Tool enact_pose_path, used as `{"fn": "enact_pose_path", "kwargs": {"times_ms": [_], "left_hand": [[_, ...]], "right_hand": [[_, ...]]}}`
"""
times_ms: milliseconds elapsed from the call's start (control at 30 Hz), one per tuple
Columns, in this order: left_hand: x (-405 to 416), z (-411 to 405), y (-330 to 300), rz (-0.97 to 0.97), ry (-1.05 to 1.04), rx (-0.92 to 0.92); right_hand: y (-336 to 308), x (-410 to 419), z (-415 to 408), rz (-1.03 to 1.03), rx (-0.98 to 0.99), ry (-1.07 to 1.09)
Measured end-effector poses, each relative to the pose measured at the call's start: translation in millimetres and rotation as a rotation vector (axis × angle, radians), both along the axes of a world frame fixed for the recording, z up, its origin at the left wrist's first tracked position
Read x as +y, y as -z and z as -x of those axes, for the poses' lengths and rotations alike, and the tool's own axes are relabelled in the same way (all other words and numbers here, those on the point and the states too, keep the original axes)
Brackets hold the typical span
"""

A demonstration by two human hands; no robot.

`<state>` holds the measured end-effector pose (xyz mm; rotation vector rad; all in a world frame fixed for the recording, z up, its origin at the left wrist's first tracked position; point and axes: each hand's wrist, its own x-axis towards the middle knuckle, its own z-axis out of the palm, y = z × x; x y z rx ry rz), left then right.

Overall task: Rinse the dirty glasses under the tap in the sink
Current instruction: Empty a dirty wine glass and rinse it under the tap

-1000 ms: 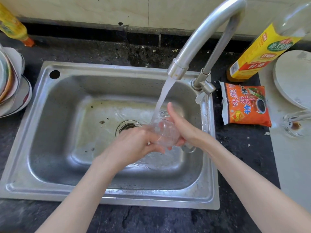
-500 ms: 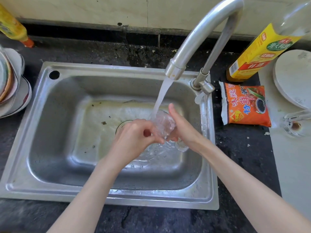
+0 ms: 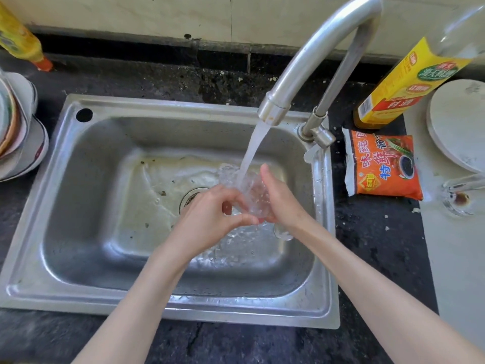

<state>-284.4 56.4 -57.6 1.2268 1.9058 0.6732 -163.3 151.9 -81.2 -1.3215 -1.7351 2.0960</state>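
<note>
The glass [image 3: 249, 193] is hard to read: it is clear, the stream from the tap [image 3: 309, 59] breaks over it, and its outline blurs into the splash, so its rim and how it is tilted cannot be told. What looks like its round foot [image 3: 282, 233] shows just below the right hand [image 3: 283, 203], partly hidden by the wrist. At the right edge a second glass [image 3: 459, 195] with a brown stain is cut off by the frame, as are the stack of plates [image 3: 18, 132] at the left and the yellow bottle [image 3: 399, 85] at the far right.

Against the frame half a second before, both hands and the glass sit slightly nearer and lower in the sink [image 3: 78, 206], and the water now strikes the glass more squarely.

The left hand [image 3: 210, 222] has its fingers curled, thumb and forefinger meeting at the near side of the glass. The right hand cups the glass from the right, fingers [image 3: 265, 172] fairly straight and pressed along its side. The glass is held between the two hands, over the drain [image 3: 191, 198] and right of the sink's middle. An orange sachet [image 3: 380, 166] lies on the counter [image 3: 367, 245] just right of the tap's base.
</note>
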Motion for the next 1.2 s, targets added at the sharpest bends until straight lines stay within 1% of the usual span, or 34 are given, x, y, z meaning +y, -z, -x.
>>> {"fn": "enact_pose_path", "kwargs": {"times_ms": [67,100,167,233,267,333,367,400,433,467,533,600,633,733,767,833,900,933,1067,1200], "left_hand": [[0.5,2.9,-3.6,0.105,0.17,0.009],[0.5,3.5,-4.1,0.144,0.21,0.036],[-0.1,2.8,-3.6,0.158,0.185,0.084],[-2.2,-0.6,-2.6,0.093,0.086,0.066],[-2.9,-2.7,-2.2,0.055,0.023,0.047],[-1.9,-5.2,-0.2,-0.004,-0.115,0.06],[-0.8,-4.9,1.1,-0.016,-0.171,0.076],[-0.1,-3.0,2.7,-0.011,-0.196,0.073],[0.9,-0.3,3.2,0.007,-0.18,0.039],[2.2,3.2,1.1,0.027,-0.122,-0.013],[3.6,11.3,-4.2,0.071,0.051,-0.069],[4.5,17.9,-8.3,0.136,0.183,-0.019],[5.1,18.8,-10.6,0.166,0.226,-0.025],[4.6,15.2,-11.8,0.212,0.308,-0.212],[3.5,13.6,-10.6,0.247,0.319,-0.237],[-0.8,12.6,-4.2,0.278,0.263,-0.252],[-2.7,12.3,-2.3,0.237,0.177,-0.262],[-3.3,12.3,-2.6,0.22,0.178,-0.267],[-4.0,9.4,-9.2,0.284,0.314,-0.263],[-2.4,12.7,-10.3,0.325,0.359,-0.168]], "right_hand": [[-3.7,1.1,-1.3,0.152,-0.024,-0.038],[-4.1,2.1,-2.1,0.213,-0.06,-0.076],[-6.4,3.9,-3.5,0.3,-0.117,-0.132],[-3.1,5.2,-3.9,0.33,-0.089,-0.138],[-2.3,4.5,-3.6,0.279,-0.061,-0.145],[1.5,1.6,-2.0,0.077,-0.033,-0.153],[3.6,-0.7,-0.5,-0.023,-0.04,-0.142],[3.9,-2.7,1.7,-0.071,-0.038,-0.109],[5.1,-3.4,3.7,-0.057,-0.033,-0.07],[4.3,-2.8,5.2,0.009,-0.016,-0.032],[1.0,0.4,5.9,0.197,0.036,0.003],[-3.0,2.4,5.9,0.344,0.079,-0.074],[-2.4,2.9,5.3,0.377,0.065,-0.139],[-0.9,5.2,6.1,0.321,-0.016,-0.23],[-0.3,6.4,6.1,0.29,-0.058,-0.242],[-5.6,7.1,5.7,0.24,-0.13,-0.257],[-6.9,8.1,4.4,0.215,-0.143,-0.278],[-8.4,7.8,4.5,0.222,-0.14,-0.289],[-3.9,4.2,7.4,0.276,-0.141,-0.341],[3.1,1.6,7.2,0.272,-0.128,-0.309]]}}
